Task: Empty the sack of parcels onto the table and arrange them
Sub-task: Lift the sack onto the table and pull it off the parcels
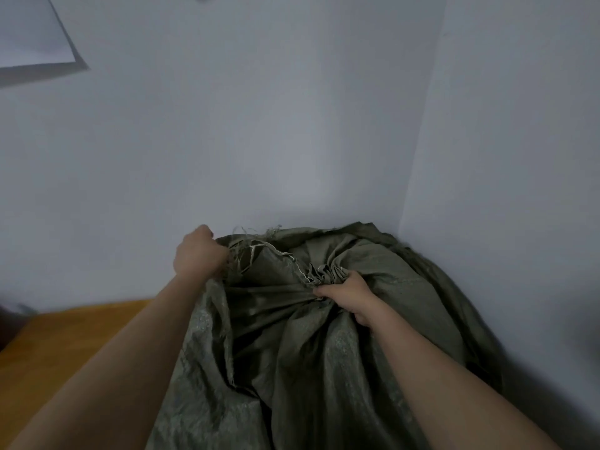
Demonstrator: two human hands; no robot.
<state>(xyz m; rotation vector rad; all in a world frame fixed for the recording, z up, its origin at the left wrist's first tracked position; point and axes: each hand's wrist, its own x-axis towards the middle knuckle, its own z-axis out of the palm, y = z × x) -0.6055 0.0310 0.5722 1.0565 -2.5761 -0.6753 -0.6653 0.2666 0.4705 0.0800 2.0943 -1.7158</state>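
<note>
A large grey-green woven sack (324, 352) fills the lower middle of the view, bulging toward the wall corner. My left hand (198, 251) grips its frayed top edge at the left. My right hand (347, 295) grips a bunched fold of the sack's fabric near the middle. The cloth is pulled taut between the two hands. No parcels show; whatever is inside is hidden by the fabric.
A brown wooden table (74, 339) shows at the lower left, partly under the sack. Pale walls meet in a corner (418, 151) right behind the sack. A white sheet (29, 30) hangs on the wall at the upper left.
</note>
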